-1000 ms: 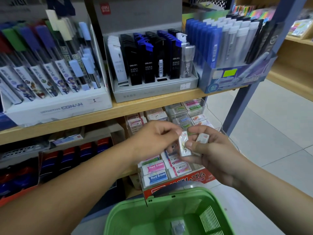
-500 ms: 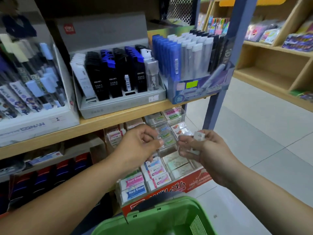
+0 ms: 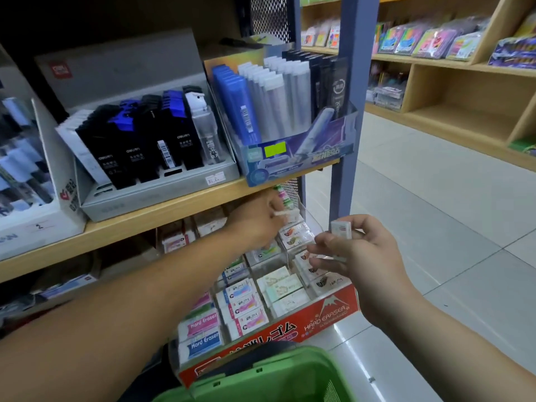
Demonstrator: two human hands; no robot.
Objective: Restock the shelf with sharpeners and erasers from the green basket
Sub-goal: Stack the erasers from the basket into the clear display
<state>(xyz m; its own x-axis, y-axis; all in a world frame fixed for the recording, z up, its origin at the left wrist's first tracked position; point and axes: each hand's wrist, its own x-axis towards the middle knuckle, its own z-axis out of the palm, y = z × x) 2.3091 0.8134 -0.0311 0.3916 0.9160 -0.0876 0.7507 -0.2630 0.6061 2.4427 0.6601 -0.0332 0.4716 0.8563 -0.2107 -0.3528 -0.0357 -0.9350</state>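
My left hand (image 3: 258,224) reaches under the upper shelf board and pinches a small white eraser (image 3: 285,213) over the back rows of the eraser display (image 3: 293,326). My right hand (image 3: 359,250) hovers at the display's right side and holds a white wrapped eraser (image 3: 341,229) upright between thumb and fingers; a second pale piece (image 3: 338,259) shows lower in its grip. The display is a red-fronted tray with several rows of wrapped erasers. The green basket (image 3: 278,378) sits at the bottom edge, only its rim and handle showing.
The wooden shelf board (image 3: 162,210) above carries a grey lead-refill stand (image 3: 150,187) and a blue box of tubes (image 3: 290,158). A blue-grey upright post (image 3: 345,169) stands right of the display. Tiled floor and another wooden shelving unit (image 3: 464,111) lie to the right.
My left hand has left my right hand and moved up and back into the shelf with one eraser. The view has swung to the right, and the basket sank lower in frame.
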